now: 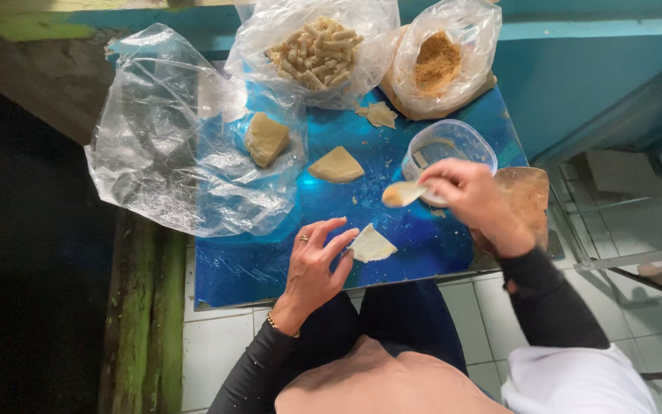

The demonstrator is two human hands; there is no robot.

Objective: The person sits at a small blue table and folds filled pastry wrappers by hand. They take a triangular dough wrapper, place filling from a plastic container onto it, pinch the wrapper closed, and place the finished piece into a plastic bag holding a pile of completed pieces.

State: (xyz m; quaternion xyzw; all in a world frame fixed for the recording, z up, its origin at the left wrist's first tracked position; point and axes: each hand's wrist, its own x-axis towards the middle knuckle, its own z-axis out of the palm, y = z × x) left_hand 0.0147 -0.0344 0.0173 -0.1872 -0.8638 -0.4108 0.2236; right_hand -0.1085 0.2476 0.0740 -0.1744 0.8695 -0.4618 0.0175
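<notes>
Your right hand [473, 198] pinches a pale spoon [402, 193] just before the clear tub [447, 146]. Your left hand [314, 264], fingers loose, touches a triangular wrapper [371, 244] on the blue table [270, 261], nearer you than the tub.

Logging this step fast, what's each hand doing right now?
Left hand: open, fingertips touching a pale triangular wrapper on the blue table.
Right hand: closed on a spoon beside the clear plastic tub.
</notes>
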